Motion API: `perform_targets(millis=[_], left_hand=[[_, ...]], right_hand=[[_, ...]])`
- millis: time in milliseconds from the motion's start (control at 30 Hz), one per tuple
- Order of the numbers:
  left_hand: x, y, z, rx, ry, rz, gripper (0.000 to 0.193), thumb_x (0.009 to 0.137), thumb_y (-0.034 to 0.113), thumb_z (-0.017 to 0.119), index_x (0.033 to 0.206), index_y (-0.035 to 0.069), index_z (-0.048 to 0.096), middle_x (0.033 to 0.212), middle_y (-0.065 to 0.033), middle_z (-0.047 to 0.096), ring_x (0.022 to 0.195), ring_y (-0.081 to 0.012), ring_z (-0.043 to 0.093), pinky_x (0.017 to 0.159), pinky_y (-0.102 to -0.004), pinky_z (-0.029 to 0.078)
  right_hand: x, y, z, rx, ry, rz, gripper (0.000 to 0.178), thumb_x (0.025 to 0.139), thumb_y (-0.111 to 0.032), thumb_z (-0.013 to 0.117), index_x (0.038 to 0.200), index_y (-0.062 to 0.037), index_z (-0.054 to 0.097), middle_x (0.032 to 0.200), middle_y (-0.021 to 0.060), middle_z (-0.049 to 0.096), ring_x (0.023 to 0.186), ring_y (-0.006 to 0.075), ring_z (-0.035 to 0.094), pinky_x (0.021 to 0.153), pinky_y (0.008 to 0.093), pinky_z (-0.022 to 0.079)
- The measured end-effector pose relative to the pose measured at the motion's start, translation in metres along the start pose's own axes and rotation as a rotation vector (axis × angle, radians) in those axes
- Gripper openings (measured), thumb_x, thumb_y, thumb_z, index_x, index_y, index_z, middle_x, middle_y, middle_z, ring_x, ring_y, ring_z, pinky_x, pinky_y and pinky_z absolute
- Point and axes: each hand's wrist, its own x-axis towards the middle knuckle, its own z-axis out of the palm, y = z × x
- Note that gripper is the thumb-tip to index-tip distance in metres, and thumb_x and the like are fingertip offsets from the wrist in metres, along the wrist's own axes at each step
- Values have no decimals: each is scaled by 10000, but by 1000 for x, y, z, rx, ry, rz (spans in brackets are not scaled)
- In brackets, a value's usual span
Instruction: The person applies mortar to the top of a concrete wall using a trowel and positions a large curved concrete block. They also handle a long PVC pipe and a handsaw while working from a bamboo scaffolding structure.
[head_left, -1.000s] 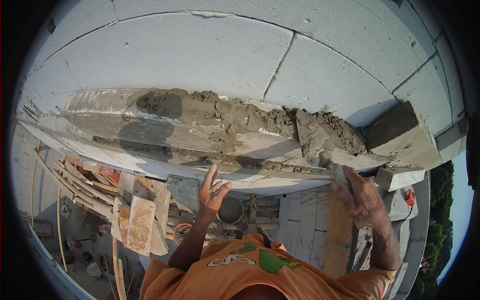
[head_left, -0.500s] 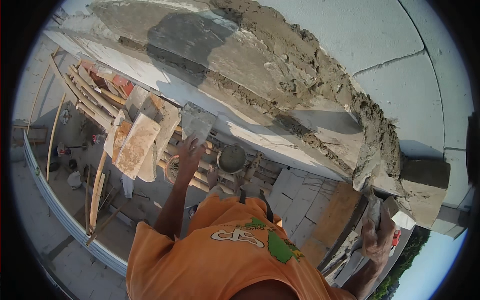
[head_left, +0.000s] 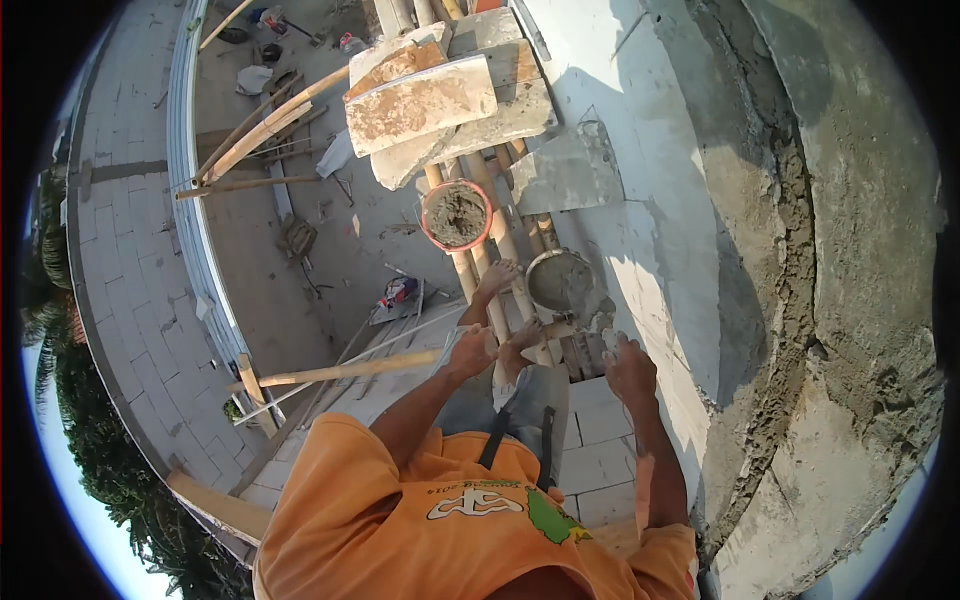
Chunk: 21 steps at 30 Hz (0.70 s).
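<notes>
My right hand [head_left: 630,372] is closed around the handle of a mortar-coated trowel [head_left: 603,328]. The trowel is beside the near rim of a dark round bucket [head_left: 537,300] holding grey wet mortar [head_left: 565,278]. Above my knees, my left hand [head_left: 472,352] is loosely curled, with nothing visible in it. Farther off, an orange-red bucket [head_left: 430,232] contains rougher mortar [head_left: 457,212]. A grey slab [head_left: 568,168] leans by the wall, apart from both hands.
My bare feet [head_left: 497,277] are on bamboo poles [head_left: 480,180] high above a floor [head_left: 270,230]. Stained slabs [head_left: 425,105] are stacked ahead. On the right runs a pale block wall [head_left: 650,250] topped with slabs and a mortar seam [head_left: 795,260]. A bamboo rail [head_left: 350,370] crosses at left.
My view has turned rightward. My right hand has brought the trowel from the mortared wall corner down beside the bucket. My left hand has left the grey slab and drawn back.
</notes>
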Motion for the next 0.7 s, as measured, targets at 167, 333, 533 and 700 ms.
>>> perform_targets(millis=[167, 333, 533, 700], left_hand=[[21, -39, 58, -14, 186, -231, 808, 778, 353, 757, 1444, 62, 406, 1505, -268, 339, 1362, -455, 368, 1115, -493, 343], [43, -55, 89, -30, 118, -357, 887, 773, 445, 757, 1485, 94, 361, 1522, -255, 314, 1410, -425, 304, 1116, -580, 286], [50, -70, 94, -58, 155, -369, 927, 758, 488, 759, 1499, 117, 343, 1520, -241, 322, 1397, -408, 325, 1093, -595, 301], [55, -77, 91, -80, 141, -362, 953, 749, 504, 757, 1509, 128, 322, 1543, -212, 303, 1400, -405, 322, 1099, -600, 286]], right_hand=[[172, -40, 115, -227, -101, -202, 302, 872, -150, 614, 1120, 22, 596, 971, 225, 655, 888, 370, 696, 741, 441, 579], [316, -99, 234, -408, -15, -462, 257, 876, -138, 564, 1025, 37, 679, 927, 209, 696, 797, 301, 727, 673, 404, 595], [406, -177, 322, -564, -217, -476, 225, 874, -181, 599, 1007, -69, 741, 1005, 149, 718, 926, 292, 721, 719, 406, 595], [436, -184, 364, -410, -377, -443, 200, 869, -164, 580, 908, -67, 751, 1023, 111, 732, 935, 310, 717, 788, 423, 581]])
